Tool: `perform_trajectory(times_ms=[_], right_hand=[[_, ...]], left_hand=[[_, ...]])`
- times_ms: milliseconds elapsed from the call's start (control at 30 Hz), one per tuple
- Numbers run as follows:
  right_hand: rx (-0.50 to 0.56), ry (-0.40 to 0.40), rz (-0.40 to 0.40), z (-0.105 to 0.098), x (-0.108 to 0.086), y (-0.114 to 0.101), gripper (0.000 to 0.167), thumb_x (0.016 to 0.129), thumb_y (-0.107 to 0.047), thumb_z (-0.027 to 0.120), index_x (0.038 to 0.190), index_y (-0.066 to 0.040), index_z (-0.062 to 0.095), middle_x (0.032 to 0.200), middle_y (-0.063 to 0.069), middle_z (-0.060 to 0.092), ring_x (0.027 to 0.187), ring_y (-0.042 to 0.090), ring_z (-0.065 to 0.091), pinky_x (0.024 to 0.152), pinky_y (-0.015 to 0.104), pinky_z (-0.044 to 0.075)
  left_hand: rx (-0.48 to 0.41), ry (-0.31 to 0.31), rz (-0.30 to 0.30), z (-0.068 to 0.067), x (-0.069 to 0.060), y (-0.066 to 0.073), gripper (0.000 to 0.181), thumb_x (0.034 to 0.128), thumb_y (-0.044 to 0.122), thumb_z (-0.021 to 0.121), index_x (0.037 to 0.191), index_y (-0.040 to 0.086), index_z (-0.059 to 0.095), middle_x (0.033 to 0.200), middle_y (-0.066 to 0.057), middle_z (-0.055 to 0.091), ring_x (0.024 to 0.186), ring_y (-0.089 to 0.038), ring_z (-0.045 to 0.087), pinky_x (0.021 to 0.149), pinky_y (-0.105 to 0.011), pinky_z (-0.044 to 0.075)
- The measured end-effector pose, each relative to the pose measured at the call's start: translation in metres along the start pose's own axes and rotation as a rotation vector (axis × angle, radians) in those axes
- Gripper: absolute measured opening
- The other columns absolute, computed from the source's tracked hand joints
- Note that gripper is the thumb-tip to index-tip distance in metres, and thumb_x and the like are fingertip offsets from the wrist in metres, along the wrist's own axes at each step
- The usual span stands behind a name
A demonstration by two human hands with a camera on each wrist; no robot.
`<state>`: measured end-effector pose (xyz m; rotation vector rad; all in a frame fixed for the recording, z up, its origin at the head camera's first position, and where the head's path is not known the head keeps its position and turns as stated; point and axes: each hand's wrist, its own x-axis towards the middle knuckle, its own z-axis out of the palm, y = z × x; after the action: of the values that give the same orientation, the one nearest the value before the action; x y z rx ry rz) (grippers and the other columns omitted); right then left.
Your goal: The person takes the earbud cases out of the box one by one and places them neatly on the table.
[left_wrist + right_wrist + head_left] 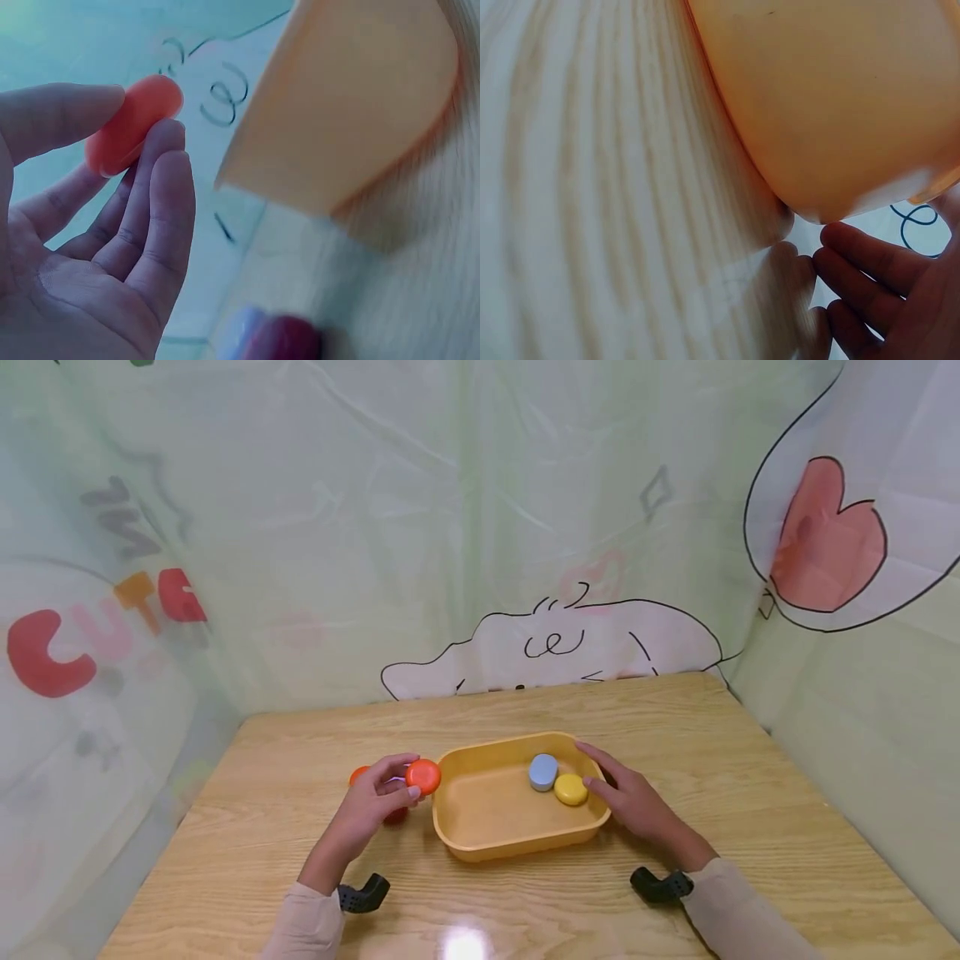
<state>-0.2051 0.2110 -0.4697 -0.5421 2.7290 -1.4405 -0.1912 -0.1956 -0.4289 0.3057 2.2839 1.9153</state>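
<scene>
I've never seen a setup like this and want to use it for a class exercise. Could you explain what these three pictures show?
There is no robot here: these are a person's two bare hands. The wide picture comes from a camera worn on the head, looking forward and down; the two closer ones come from cameras on the left and right wrists.

On the wooden table sits a yellow tray holding a blue piece and a yellow piece. The left hand pinches a round orange-red piece beside the tray. The right hand holds the tray's right end. More pieces, including a dark red one, lie partly hidden behind the left hand.
</scene>
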Motion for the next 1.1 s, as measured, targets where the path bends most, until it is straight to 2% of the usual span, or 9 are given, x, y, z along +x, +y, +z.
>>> perform_trajectory(times_ms=[67,167,300,433,600,733,900,1100], right_hand=[[-0.003,-0.002,0.002,0.001,0.001,0.001,0.055,0.107,-0.026,0.05,0.158,-0.019,0.032,0.161,0.017,0.029,0.145,0.042,0.028,0.111,0.058,0.029],[-0.01,-0.001,0.005,0.001,0.001,0.003,0.055,0.107,-0.026,0.049,0.158,-0.02,0.031,0.161,0.016,0.029,0.145,0.041,0.028,0.111,0.057,0.029],[-0.013,0.006,0.009,0.001,0.001,0.005,0.055,0.107,-0.028,0.049,0.158,-0.02,0.031,0.161,0.016,0.029,0.145,0.041,0.028,0.111,0.058,0.029],[-0.013,-0.003,0.003,0.001,0.002,0.005,0.056,0.107,-0.03,0.048,0.159,-0.019,0.03,0.162,0.017,0.027,0.145,0.042,0.027,0.111,0.059,0.028],[-0.014,-0.004,0.006,0.001,0.003,0.005,0.055,0.107,-0.03,0.048,0.159,-0.021,0.03,0.161,0.016,0.027,0.146,0.041,0.028,0.111,0.058,0.029],[-0.021,-0.002,0.009,0.001,0.004,0.007,0.055,0.107,-0.029,0.048,0.159,-0.021,0.031,0.161,0.017,0.028,0.145,0.042,0.029,0.11,0.059,0.03],[-0.016,0.0,0.0,0.0,0.003,0.007,0.055,0.107,-0.029,0.047,0.159,-0.019,0.03,0.161,0.018,0.027,0.144,0.043,0.029,0.109,0.059,0.03],[0.006,-0.009,0.001,0.002,0.003,0.006,0.056,0.107,-0.03,0.048,0.159,-0.019,0.029,0.162,0.018,0.026,0.145,0.043,0.027,0.11,0.06,0.029]], left_hand=[[-0.013,0.033,-0.004,-0.006,-0.006,-0.005,0.052,0.09,0.011,0.075,0.138,0.01,0.056,0.125,-0.015,0.06,0.105,-0.027,0.065,0.088,-0.035,0.054],[-0.05,0.06,-0.017,-0.013,-0.012,-0.011,0.052,0.0899,0.007,0.074,0.138,0.006,0.055,0.124,-0.017,0.059,0.104,-0.027,0.066,0.087,-0.031,0.055],[-0.066,0.048,-0.006,-0.019,-0.019,-0.017,0.053,0.0899,0.007,0.074,0.138,0.001,0.053,0.122,-0.02,0.058,0.103,-0.028,0.067,0.087,-0.033,0.055],[-0.003,0.007,-0.006,-0.025,-0.026,-0.023,0.051,0.0892,0.008,0.075,0.134,-0.002,0.053,0.118,-0.02,0.057,0.099,-0.026,0.068,0.085,-0.032,0.056],[0.105,-0.052,-0.066,-0.034,-0.035,-0.029,0.048,0.0881,0.013,0.077,0.13,0.001,0.057,0.122,-0.017,0.059,0.098,-0.027,0.066,0.083,-0.03,0.056],[0.186,-0.057,-0.101,-0.039,-0.037,-0.032,0.047,0.0864,0.017,0.08,0.126,0.002,0.06,0.116,-0.014,0.062,0.097,-0.027,0.064,0.08,-0.03,0.056],[0.228,-0.089,-0.128,-0.042,-0.036,-0.036,0.048,0.0857,0.017,0.081,0.125,0.0,0.06,0.108,-0.012,0.062,0.091,-0.025,0.066,0.077,-0.034,0.058],[0.342,-0.099,-0.152,-0.045,-0.04,-0.035,0.047,0.0827,0.023,0.084,0.121,0.003,0.063,0.104,-0.008,0.064,0.085,-0.023,0.064,0.076,-0.033,0.056]])
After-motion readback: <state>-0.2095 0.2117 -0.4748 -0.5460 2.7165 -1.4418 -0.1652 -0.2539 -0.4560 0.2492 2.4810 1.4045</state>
